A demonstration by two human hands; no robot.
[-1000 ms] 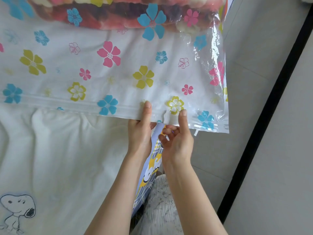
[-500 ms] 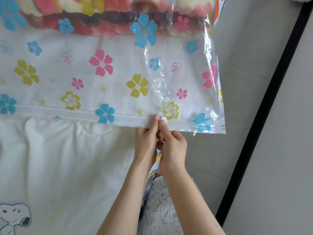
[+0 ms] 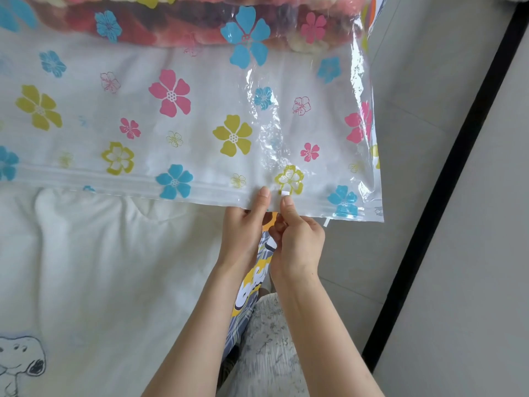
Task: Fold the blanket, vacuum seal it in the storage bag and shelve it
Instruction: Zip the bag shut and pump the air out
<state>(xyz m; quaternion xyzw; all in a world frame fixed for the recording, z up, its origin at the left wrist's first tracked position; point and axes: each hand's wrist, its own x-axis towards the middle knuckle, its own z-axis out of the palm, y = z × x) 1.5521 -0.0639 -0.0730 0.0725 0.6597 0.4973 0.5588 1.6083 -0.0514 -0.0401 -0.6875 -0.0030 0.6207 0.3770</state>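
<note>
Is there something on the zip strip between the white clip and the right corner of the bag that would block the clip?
Nothing visible. The right hand pinches the white clip on the zip strip of the bag; from there to the right corner the strip lies bare and flat.

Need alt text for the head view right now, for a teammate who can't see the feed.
Two hands work the zip edge of a clear flower-printed storage bag lying on a white bed cover: the left hand pinches the edge, the right hand grips a small white slider clip. A multicoloured folded blanket sits inside the bag's far end; grey floor lies to the right.
</note>
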